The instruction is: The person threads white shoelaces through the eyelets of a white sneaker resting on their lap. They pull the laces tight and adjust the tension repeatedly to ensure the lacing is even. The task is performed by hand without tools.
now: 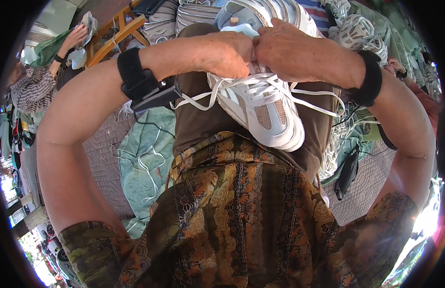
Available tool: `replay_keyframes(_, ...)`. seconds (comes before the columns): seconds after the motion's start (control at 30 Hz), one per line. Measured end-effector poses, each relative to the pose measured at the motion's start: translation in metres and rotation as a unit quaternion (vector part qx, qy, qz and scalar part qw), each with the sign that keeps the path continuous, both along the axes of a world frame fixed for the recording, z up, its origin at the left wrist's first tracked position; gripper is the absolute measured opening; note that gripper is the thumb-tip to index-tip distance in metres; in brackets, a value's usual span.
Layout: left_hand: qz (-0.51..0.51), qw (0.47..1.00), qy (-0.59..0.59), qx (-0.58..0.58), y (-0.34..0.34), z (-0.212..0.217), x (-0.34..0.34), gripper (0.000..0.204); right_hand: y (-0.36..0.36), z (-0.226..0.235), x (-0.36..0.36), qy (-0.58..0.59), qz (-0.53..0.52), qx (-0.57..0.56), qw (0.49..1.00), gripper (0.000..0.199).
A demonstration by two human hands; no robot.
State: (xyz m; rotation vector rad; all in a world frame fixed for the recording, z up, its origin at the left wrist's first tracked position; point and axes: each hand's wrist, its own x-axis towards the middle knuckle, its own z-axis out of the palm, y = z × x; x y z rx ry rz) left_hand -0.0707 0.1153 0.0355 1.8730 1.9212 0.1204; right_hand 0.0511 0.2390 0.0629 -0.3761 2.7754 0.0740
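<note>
A white and beige sneaker (268, 117) rests on my brown-trousered lap, its toe pointing toward me. White shoelace (318, 110) runs through its eyelets, and loose lengths loop out on both sides. My left hand (232, 52) is closed at the upper lacing, with its fingers curled down over the lace. Right beside it, nearly touching, my right hand (288, 52) pinches at the top of the lacing by the tongue. The fingertips of both hands are partly hidden, so the exact grip on the lace is hard to see. A pale blue-white lining shows behind the hands.
More sneakers (359, 32) are heaped beyond my knees. Wooden stool legs (118, 36) stand at the far left, near another person's hand (77, 36) holding a shoe. Green sheeting (141, 161) with a loose lace lies left; bundled white laces (331, 156) lie right.
</note>
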Motion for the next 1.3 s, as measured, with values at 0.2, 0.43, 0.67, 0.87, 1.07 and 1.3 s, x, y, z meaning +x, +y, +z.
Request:
replay_keyframes(0.2, -0.123, 0.991, 0.027, 0.039, -0.016, -0.008, -0.018, 0.019, 0.018, -0.035, 0.01, 0.157, 0.014, -0.197, 0.968, 0.015)
replay_keyframes(0.43, 0.001, 0.956, -0.092, 0.277, -0.04, -0.008, 0.017, 0.013, 0.006, -0.016, 0.007, 0.19, -0.114, -0.262, 0.939, 0.014)
replay_keyframes(0.67, -0.207, 0.898, -0.312, 0.231, -0.089, -0.021, 0.111, 0.015, -0.081, -0.023, -0.051, 0.23, 0.158, -0.312, 0.908, 0.019)
replay_keyframes(0.87, -0.283, 0.819, -0.489, 0.1, -0.104, 0.021, 0.159, 0.006, -0.176, 0.049, -0.028, 0.014, 0.178, -0.618, 0.765, 0.025)
replay_keyframes(1.07, -0.205, 0.824, -0.461, 0.258, -0.078, 0.077, 0.095, 0.015, -0.032, 0.02, 0.008, 0.216, -0.119, -0.496, 0.832, 0.017)
replay_keyframes(1.3, 0.03, 0.849, -0.45, 0.275, 0.002, 0.109, 0.036, 0.012, 0.013, -0.033, 0.118, 0.209, -0.231, -0.375, 0.873, 0.027)
